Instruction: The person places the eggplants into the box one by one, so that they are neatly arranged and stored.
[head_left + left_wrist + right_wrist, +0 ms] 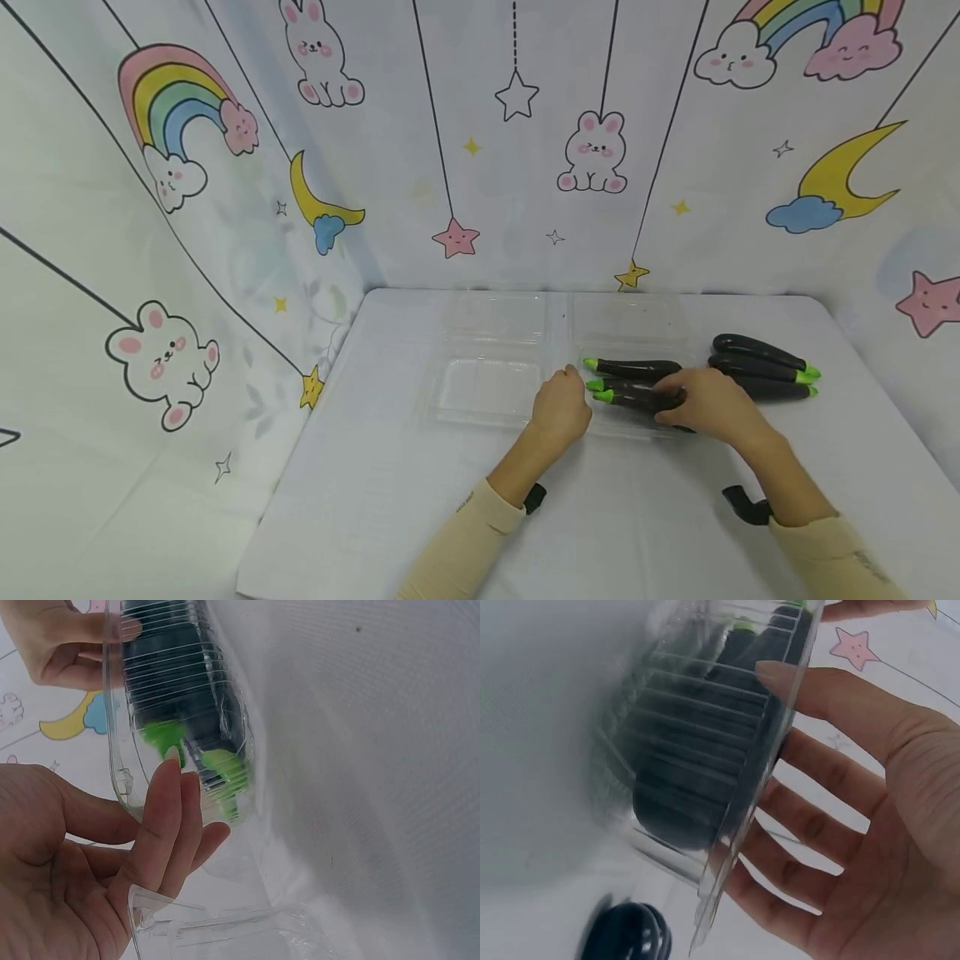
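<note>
A clear plastic clamshell box lies with its lid folded back, holding several dark eggplants with bright green stem ends. At its left end my left hand pinches the rim; in the left wrist view the thumb sits behind the edge and fingertips lie against the wall near the green stems. My right hand reaches over the box's right end, thumb and fingers around the thick end of the nearest eggplant. In the right wrist view the thumb shows across the rim beside dark eggplants.
Another clear clamshell box lies open on the left, its lid toward the wall. Three more eggplants lie side by side on the white table at the right. A cartoon-printed cloth hangs behind the table.
</note>
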{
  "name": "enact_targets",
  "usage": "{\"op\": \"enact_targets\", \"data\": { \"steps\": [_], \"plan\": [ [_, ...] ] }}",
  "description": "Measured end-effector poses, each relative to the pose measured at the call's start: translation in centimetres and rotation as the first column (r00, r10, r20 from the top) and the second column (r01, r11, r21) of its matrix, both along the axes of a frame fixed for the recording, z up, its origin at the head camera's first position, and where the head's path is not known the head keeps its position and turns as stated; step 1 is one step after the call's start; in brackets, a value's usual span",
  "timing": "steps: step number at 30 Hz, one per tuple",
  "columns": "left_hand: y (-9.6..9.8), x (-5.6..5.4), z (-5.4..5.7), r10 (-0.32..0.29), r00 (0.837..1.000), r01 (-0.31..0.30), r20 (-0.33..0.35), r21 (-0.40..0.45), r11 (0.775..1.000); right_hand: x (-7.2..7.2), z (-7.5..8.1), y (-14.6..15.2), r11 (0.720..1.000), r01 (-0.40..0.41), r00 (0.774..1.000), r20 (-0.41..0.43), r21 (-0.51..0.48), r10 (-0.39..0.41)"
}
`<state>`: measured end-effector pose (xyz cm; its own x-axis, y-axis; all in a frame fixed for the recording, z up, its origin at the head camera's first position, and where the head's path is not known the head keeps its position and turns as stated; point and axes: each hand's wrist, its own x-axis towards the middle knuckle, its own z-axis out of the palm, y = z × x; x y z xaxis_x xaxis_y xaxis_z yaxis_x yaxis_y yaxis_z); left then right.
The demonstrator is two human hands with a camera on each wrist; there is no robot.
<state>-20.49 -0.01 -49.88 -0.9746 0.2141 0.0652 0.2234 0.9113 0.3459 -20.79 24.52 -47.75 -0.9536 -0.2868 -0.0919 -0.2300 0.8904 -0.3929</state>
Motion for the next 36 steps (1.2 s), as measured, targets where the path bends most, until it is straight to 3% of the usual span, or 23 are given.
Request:
{"op": "enact_targets", "data": {
  "steps": [7, 16, 27, 32, 36],
  "plan": [
    [0.0, 0.0, 0.0, -0.008, 1.000, 0.008, 0.000, 0.013, 1.000, 0.2, -0.8, -0.6, 0.997, -0.034, 0.996, -0.079, 0.067, 0.039],
    [0.0, -0.1, -0.1, 0.002, 1.000, -0.002, 0.007, 0.011, 1.000, -0.2, -1.3, -0.7, 0.995, -0.047, 0.994, -0.095, 0.086, 0.055],
    [0.0, 0.0, 0.1, 0.000, 1.000, 0.000, 0.006, 0.002, 1.000, 0.2, -1.1, 0.1, 1.000, -0.030, 0.997, -0.077, 0.003, 0.030],
    [0.0, 0.0, 0.2, -0.001, 1.000, 0.000, 0.011, 0.011, 1.000, 0.6, -0.6, 0.5, 0.999, 0.009, 0.991, -0.134, -0.044, -0.015],
    [0.0, 0.1, 0.3, -0.004, 1.000, 0.004, 0.013, 0.014, 1.000, 0.7, -0.7, 1.1, 0.994, 0.056, 0.973, -0.217, -0.091, -0.074]
  ]
}}
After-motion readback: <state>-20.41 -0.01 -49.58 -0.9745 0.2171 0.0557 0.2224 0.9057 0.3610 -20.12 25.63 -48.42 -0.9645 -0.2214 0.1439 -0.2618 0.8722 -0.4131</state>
